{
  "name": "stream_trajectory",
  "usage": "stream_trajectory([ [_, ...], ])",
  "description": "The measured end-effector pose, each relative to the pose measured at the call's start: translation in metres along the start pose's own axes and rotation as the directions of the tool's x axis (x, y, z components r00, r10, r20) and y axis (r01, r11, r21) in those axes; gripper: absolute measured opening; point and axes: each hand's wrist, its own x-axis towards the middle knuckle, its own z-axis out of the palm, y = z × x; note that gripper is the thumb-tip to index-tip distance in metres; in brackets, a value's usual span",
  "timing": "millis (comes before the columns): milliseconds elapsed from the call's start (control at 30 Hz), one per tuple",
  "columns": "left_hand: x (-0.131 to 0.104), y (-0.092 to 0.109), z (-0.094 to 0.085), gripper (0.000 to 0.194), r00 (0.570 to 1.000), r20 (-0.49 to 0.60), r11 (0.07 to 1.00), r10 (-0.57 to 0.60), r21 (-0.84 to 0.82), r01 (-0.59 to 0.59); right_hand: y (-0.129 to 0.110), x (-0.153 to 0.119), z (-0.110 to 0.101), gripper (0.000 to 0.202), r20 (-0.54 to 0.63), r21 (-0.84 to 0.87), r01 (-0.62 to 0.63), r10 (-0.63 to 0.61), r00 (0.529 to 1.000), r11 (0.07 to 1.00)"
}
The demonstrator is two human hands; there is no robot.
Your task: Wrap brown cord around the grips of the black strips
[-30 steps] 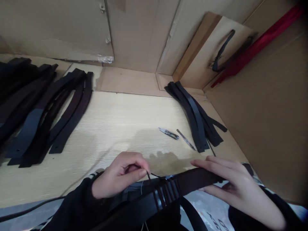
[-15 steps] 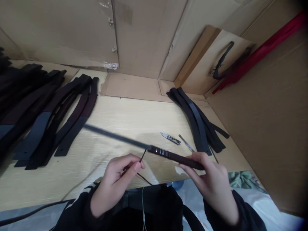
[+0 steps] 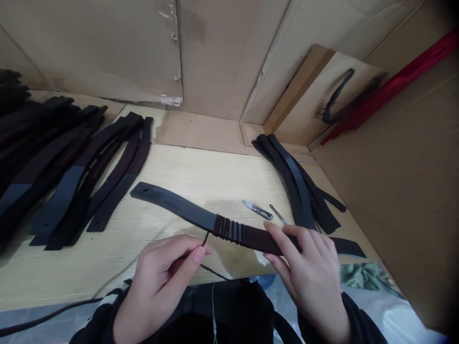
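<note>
A curved dark strip (image 3: 175, 205) with a hole near its left end is held above the table. Dark cord windings (image 3: 231, 229) go round its middle, with gaps between some turns. My right hand (image 3: 308, 267) grips the strip right of the windings, fingers on top and thumb below. Its right end sticks out beyond that hand. Between thumb and fingertips, my left hand (image 3: 168, 277) pinches a thin dark cord (image 3: 205, 239) that runs up to the left edge of the windings. The cord's loose part trails down toward my lap.
Small thread snips (image 3: 257, 209) and a thin metal tool (image 3: 278, 214) lie behind the strip. Many dark strips (image 3: 118, 177) are piled at the left, and a smaller bundle (image 3: 297, 181) rests at the right. Cardboard walls (image 3: 222, 57) stand behind and at the right.
The strip has turned from its narrow edge to show its broad face. My right hand's fingers now lie over its top. My left hand has shifted slightly left, still pinching the cord.
</note>
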Motion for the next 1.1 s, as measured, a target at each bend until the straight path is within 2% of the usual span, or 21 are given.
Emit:
stream_trajectory([
  [200,0.002,0.002,-0.001,0.021,0.998,0.052,0.998,-0.018,0.056,0.015,-0.002,0.000,-0.007,0.029,0.013,0.177,-0.028,0.026,1.000,0.984],
  [400,0.001,-0.003,0.001,0.022,0.995,0.068,0.996,-0.067,0.069,0.062,-0.002,0.003,-0.004,0.029,0.025,0.178,-0.010,0.006,1.000,0.984],
  [533,0.002,-0.006,0.001,0.022,0.996,0.043,0.996,-0.075,0.053,0.073,-0.004,0.004,-0.002,0.028,-0.015,0.137,0.003,-0.001,1.000,0.991],
  [600,0.001,-0.006,0.001,0.021,0.998,0.002,0.997,-0.063,0.047,0.063,-0.006,0.004,-0.002,0.027,-0.042,0.127,0.013,-0.007,0.999,0.992],
  [667,-0.002,-0.005,0.001,0.019,0.994,-0.099,0.995,-0.047,0.079,0.055,-0.010,0.004,-0.001,0.026,-0.075,0.147,0.019,-0.009,0.997,0.989],
  [733,-0.005,-0.003,0.001,0.015,0.975,-0.224,0.988,-0.010,0.146,0.043,-0.017,0.004,0.001,0.025,-0.106,0.185,0.028,-0.008,0.994,0.982],
  [800,-0.008,-0.001,0.000,0.013,0.957,-0.290,0.980,0.034,0.197,0.025,-0.022,0.004,0.004,0.025,-0.129,0.199,0.033,-0.007,0.992,0.979],
  [867,-0.009,0.000,-0.002,0.011,0.958,-0.285,0.981,0.037,0.195,0.020,-0.025,0.005,0.007,0.026,-0.158,0.179,0.033,-0.005,0.987,0.983],
  [967,-0.006,-0.001,-0.006,0.012,0.966,-0.257,0.988,-0.013,0.145,0.052,-0.021,0.008,0.006,0.024,-0.275,0.093,0.047,-0.020,0.961,0.995],
  [1033,-0.002,-0.003,-0.008,0.015,0.974,-0.223,0.991,-0.043,0.112,0.069,-0.013,0.011,0.002,0.025,-0.361,-0.007,0.079,-0.076,0.929,0.997],
  [1100,0.002,-0.005,-0.008,0.018,0.984,-0.164,0.994,-0.068,0.070,0.080,-0.003,0.013,-0.004,0.031,-0.401,-0.128,0.122,-0.164,0.901,0.984],
])
